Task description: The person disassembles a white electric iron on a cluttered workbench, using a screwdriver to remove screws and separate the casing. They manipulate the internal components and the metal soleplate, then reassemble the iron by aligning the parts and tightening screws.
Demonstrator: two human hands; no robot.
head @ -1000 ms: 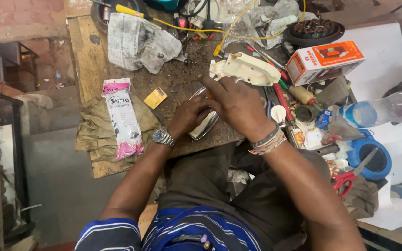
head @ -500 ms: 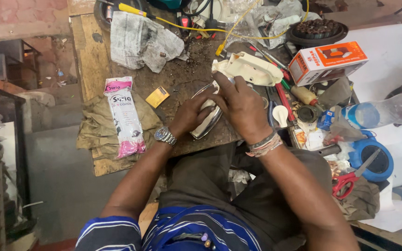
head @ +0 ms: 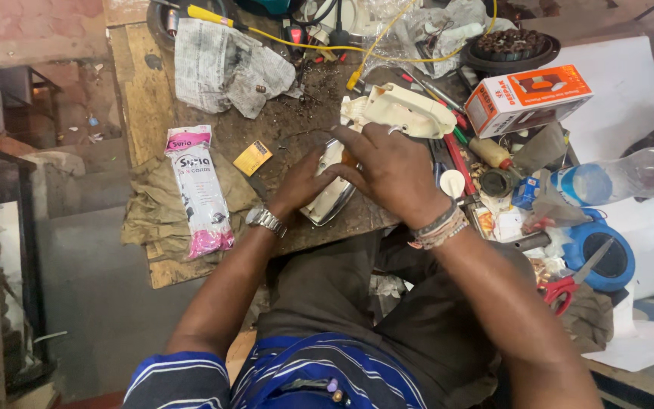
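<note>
**Item: metal iron soleplate, held on the workbench**

Your left hand [head: 304, 184] grips the near edge of the shiny metal soleplate [head: 328, 198], fingers closed around its side. Your right hand [head: 391, 168] lies over its top, fingers curled down onto it, so only the lower, pointed portion shows: polished, silvery, reflective, lying tilted on the dark, littered bench top [head: 281, 129]. An orange spot shows under your right fingers.

Adjacent items:
- Cream plastic iron housing [head: 403, 112], just beyond your right hand.
- Orange-and-white carton [head: 527, 98], to the right.
- Pink-and-white packet [head: 198, 189], on a folded khaki cloth [head: 145, 216] to the left.
- Crumpled newspaper [head: 225, 68], far side.
- Red-handled scissors [head: 573, 276], on a blue round object [head: 607, 261].
</note>
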